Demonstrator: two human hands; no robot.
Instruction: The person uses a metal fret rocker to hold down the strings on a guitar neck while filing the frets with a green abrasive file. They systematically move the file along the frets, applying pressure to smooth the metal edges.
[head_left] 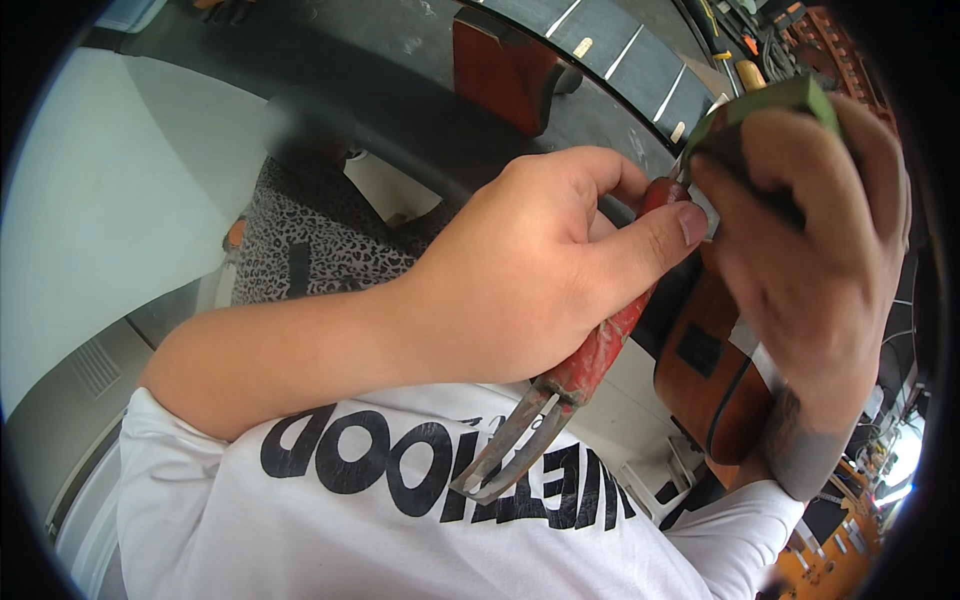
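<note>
My left hand (530, 270) is closed around a worn red-handled tool (605, 350), thumb laid along the handle. Two curved grey metal prongs stick out of the handle's lower end, in front of my white shirt. At its upper end, thin metal meets a green block (775, 103), and the contact is partly hidden by fingers. Bent over that block, my right hand (815, 240) grips it and is slightly smeared by motion. Just beyond both hands lies a dark fretboard (650, 75) with bright metal frets and cream inlays.
A reddish-brown block-shaped support (495, 75) stands on the dark bench (400, 75). Below my right hand is a brown wooden panel (700, 340) with a black cable. Tools and wires (770, 40) crowd the far right. A pale surface (120, 190) spreads at left.
</note>
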